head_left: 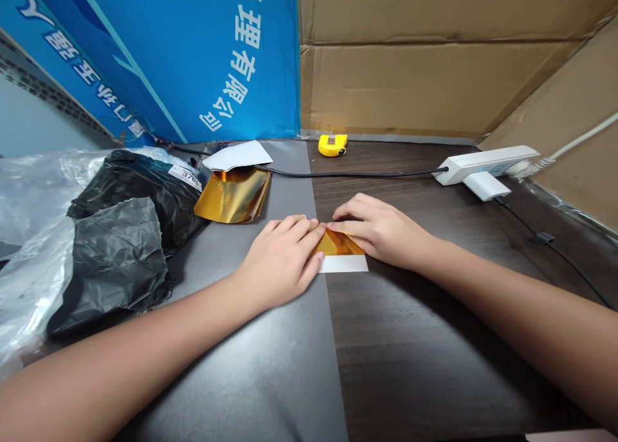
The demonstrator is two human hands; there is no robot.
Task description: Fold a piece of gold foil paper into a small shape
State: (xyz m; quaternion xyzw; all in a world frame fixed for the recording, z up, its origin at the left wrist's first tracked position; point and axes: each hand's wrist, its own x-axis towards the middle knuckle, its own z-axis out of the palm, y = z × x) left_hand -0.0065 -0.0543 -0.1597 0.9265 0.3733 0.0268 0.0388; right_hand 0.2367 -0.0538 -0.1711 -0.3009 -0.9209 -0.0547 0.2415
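A small sheet of gold foil paper point(340, 244) lies partly folded on the table, with a white strip of its underside showing along the near edge. My left hand point(284, 258) holds down its left side, fingers together and thumb at the near left corner. At the far edge and right side, my right hand point(379, 230) pinches the sheet between thumb and fingers. The fingertips of both hands meet near the far edge and cover part of the fold. Behind my left hand is a stack of gold foil paper point(232, 194) with a white sheet point(239, 155) on it.
A yellow tape measure point(333, 145) lies by the cardboard wall point(415, 82). At the back right sits a white power strip point(487, 162) with a charger point(486, 186) and cords. Black plastic bags point(116, 255) and clear plastic point(38, 217) pile up at left.
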